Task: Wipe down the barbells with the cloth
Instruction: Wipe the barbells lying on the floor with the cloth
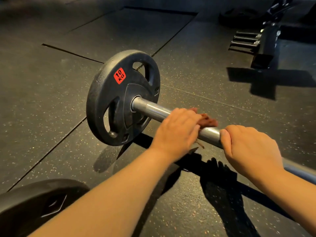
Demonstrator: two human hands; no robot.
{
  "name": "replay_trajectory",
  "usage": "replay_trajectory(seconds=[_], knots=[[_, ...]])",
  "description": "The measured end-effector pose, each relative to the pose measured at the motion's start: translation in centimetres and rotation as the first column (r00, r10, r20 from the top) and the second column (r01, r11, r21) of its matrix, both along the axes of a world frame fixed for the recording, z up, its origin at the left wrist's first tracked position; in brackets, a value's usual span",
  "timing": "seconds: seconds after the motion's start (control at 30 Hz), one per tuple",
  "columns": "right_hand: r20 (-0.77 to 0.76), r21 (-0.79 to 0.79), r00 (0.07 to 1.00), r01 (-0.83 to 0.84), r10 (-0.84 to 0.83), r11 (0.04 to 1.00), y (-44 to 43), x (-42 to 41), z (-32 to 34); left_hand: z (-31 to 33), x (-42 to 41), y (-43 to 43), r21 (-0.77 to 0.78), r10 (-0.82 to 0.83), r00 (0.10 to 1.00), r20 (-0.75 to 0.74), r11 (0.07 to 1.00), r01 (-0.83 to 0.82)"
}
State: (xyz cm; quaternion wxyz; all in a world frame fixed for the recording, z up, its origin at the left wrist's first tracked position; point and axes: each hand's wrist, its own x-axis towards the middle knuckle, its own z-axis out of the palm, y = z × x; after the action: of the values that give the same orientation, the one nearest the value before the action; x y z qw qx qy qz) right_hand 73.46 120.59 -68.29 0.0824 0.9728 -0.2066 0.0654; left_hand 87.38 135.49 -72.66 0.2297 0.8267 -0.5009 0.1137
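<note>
One barbell (pixel 153 109) carries one black 10 KG plate (pixel 123 98), which rests on the floor (pixel 51 108) just beyond the left hand (pixel 176 132). That hand's fingers curl over one reddish cloth (pixel 207 119), pressing it onto the bar. The right hand (pixel 251 147) wraps its fingers round the bare bar just beside the cloth. A second plate (pixel 34 202) lies apart, nearer and to the left.

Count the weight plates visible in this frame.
2 for sure: the 10 KG plate on the bar, and a second plate cut off at the bottom-left edge. A dim round shape on the floor, top right, may be a third.
</note>
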Motion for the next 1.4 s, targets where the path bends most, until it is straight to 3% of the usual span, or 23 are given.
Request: replay_trajectory(seconds=[0.07, 0.13, 0.2, 0.3, 0.4, 0.47, 0.53, 0.57, 0.63, 0.7, 0.77, 0.83, 0.97, 1.07, 1.13, 1.2, 1.3, 1.4], knots=[[0.033, -0.025, 0.999, -0.036, 0.037, 0.999, -0.1, -0.1, -0.4, 0.4, 3.5, 1.0, 0.042, 0.190, 0.982, 0.012, 0.981, -0.190], [0.035, -0.073, 0.998, -0.058, 0.061, 0.996, -0.2, 0.0, -0.3, 0.7, 5.7, 1.7, -0.052, 0.469, 0.868, -0.162, 0.874, -0.483], [-0.012, -0.055, 0.999, -0.050, 0.049, 0.997, -0.4, 0.2, -0.4, 0.8, 5.0, 0.9, -0.138, 0.561, 0.778, -0.282, 0.779, -0.612], [-0.036, -0.019, 0.995, -0.092, 0.091, 0.996, -0.4, 0.1, -0.2, 0.0, 0.2, -1.8, -0.194, 0.434, 0.864, -0.255, 0.852, -0.485], [-0.088, 0.080, 0.992, -0.087, 0.094, 0.993, -0.7, 0.2, 0.3, -1.0, -4.3, -3.2, -0.168, 0.181, 0.973, -0.140, 0.965, -0.203], [-0.097, 0.106, 0.991, -0.077, 0.088, 0.991, -0.9, 0.2, 0.3, -0.7, -3.4, -2.0, -0.118, 0.065, 0.996, -0.068, 0.990, -0.073], [-0.089, 0.050, 0.990, -0.103, 0.108, 0.993, -0.7, -0.1, 0.1, -0.3, -0.9, -0.5, -0.091, 0.122, 0.990, -0.069, 0.988, -0.128], [-0.054, 0.049, 0.993, -0.107, 0.109, 0.993, -0.5, -0.1, -0.1, -0.1, 0.3, 0.0, -0.109, 0.223, 0.969, -0.109, 0.966, -0.235], [0.022, 0.079, 0.993, -0.119, 0.117, 0.990, -0.5, -0.1, -0.4, 0.4, 1.5, 0.3, -0.172, 0.423, 0.870, -0.252, 0.865, -0.470], [0.051, 0.147, 0.996, -0.084, 0.078, 0.985, -0.9, 0.0, -0.8, 0.5, 0.2, -1.4, -0.181, 0.487, 0.798, -0.355, 0.801, -0.570], [0.080, 0.304, 0.996, 0.008, -0.034, 0.952, -1.7, 0.3, -1.2, 0.0, -2.4, -3.5, -0.184, 0.448, 0.838, -0.311, 0.837, -0.516], [0.131, 0.448, 0.983, 0.057, -0.129, 0.892, -2.4, 0.3, -1.2, -0.8, -5.1, -4.7, -0.169, 0.322, 0.926, -0.199, 0.919, -0.356], [0.162, 0.579, 0.979, 0.011, -0.128, 0.815, -3.5, -0.6, -0.9, -0.8, -5.3, -3.4, -0.027, 0.115, 0.991, -0.070, 0.993, -0.117], [0.124, 0.560, 0.990, -0.015, -0.066, 0.829, -4.4, -1.5, -1.1, 0.1, -3.1, -1.7, -0.050, 0.274, 0.955, -0.116, 0.958, -0.281], [0.116, 0.555, 0.992, -0.020, -0.053, 0.832, -4.4, -1.8, -1.4, 0.7, -2.5, -1.6, -0.089, 0.445, 0.858, -0.256, 0.873, -0.480], [0.120, 0.539, 0.991, -0.021, -0.052, 0.842, -4.3, -1.6, -1.4, 0.9, -3.2, -2.8, -0.087, 0.512, 0.786, -0.346, 0.817, -0.570], [0.112, 0.558, 0.990, 0.007, -0.083, 0.830, -4.4, -1.1, -1.3, 0.5, -5.9, -5.5, -0.099, 0.433, 0.849, -0.304, 0.872, -0.480], [0.094, 0.585, 0.990, 0.031, -0.105, 0.811, -4.7, -0.8, -1.3, -0.6, -9.0, -6.4, -0.039, 0.192, 0.971, -0.144, 0.979, -0.199]])
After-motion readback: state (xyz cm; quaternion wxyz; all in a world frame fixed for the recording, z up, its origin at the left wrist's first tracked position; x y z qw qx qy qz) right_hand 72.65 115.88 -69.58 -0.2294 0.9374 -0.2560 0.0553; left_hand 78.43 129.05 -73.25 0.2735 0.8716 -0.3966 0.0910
